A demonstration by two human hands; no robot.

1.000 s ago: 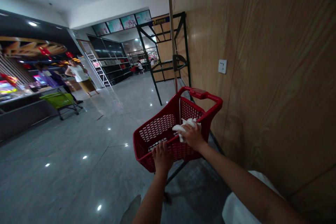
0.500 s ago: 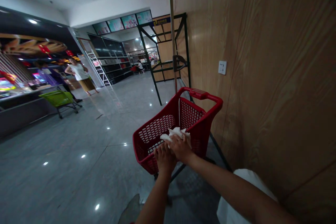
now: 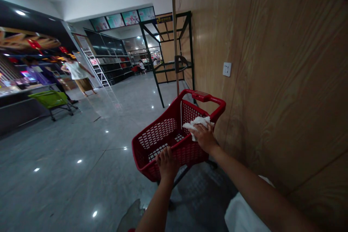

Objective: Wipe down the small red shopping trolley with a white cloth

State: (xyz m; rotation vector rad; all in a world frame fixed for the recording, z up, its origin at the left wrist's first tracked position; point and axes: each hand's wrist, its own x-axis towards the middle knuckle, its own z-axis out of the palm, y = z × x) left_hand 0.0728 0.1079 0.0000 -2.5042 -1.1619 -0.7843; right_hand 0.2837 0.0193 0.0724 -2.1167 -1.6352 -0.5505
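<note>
Gripping the near rim (image 3: 181,144) of a red perforated-plastic shopping cart (image 3: 189,154) beside a wood-grain wall (image 3: 272,79), the left hand (image 3: 168,165) is apparently steadying it while the right hand (image 3: 206,138) is holding a crumpled white cloth (image 3: 200,121) against that rim.

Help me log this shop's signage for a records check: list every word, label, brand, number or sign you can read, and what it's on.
None can be read with certainty.
Dark sign atop the metal frame: yellow mark and characters, too blurred to read.
Overhead display panels: any text too small to read.
Pale board by the ladder: too blurred.
Red shopping cart: no readable text.
</note>
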